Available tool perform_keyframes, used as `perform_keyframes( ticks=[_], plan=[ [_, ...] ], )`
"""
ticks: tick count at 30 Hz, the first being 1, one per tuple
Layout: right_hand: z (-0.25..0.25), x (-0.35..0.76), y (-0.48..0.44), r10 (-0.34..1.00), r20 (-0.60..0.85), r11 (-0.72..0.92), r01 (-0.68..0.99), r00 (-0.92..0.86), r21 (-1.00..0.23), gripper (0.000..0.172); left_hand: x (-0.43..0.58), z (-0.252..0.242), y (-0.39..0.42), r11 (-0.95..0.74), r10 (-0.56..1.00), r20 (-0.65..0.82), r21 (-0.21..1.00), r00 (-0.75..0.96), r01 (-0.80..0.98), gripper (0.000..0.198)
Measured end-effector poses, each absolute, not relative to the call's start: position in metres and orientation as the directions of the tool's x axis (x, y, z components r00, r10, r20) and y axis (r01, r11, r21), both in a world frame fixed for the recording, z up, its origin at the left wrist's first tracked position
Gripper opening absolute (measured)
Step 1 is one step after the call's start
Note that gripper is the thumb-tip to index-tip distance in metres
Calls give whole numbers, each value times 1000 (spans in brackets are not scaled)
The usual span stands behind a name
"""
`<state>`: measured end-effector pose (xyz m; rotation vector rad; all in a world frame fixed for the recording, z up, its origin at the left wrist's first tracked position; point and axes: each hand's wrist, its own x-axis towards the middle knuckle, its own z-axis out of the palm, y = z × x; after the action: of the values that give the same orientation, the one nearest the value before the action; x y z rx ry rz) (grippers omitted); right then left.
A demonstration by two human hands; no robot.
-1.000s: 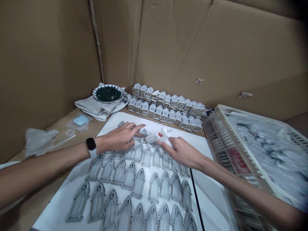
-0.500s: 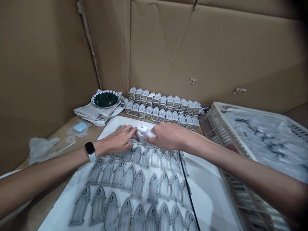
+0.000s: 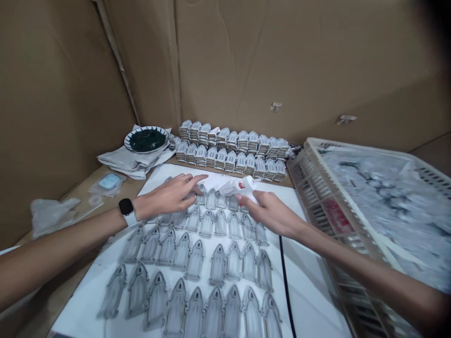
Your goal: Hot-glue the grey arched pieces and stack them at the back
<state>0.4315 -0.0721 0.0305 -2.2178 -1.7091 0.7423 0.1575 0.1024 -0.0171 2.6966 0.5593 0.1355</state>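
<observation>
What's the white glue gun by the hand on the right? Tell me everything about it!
The white glue gun looks like smooth plastic and has a small red label on its side. It sits tilted over the white board, just beyond the top row of grey arch-shaped pieces. The fingers of the right hand touch its lower part. A black cord lies on the board below the hand, but I cannot tell whether it joins the gun.

Soft, fairly dim light lies evenly, leaving only faint shadows. The white board (image 3: 310, 291) shows the brightest, palest area. The cardboard walls (image 3: 225, 61) bow at the wide edges, the top right corner falls dark, and the plastic crate (image 3: 384, 206) is smeared with blur.
</observation>
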Motion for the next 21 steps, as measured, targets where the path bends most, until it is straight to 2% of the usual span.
perform_keyframes(
  ticks=[7, 15, 21],
  plan=[
    [23, 430, -64, 959, -245, -249, 835, 142, -490, 57, 165, -9, 93, -871, 396, 43, 333, 917, 360, 67],
    [10, 434, -63, 965, -233, -219, 849, 117, -481, 64, 176, -6, 83, -907, 323, -10, 281, 946, 313, 66],
    [9, 432, -63, 970, -222, -186, 903, 104, -388, 66, 172, -18, 84, -920, 303, 19, 268, 953, 287, 70]
  ],
)
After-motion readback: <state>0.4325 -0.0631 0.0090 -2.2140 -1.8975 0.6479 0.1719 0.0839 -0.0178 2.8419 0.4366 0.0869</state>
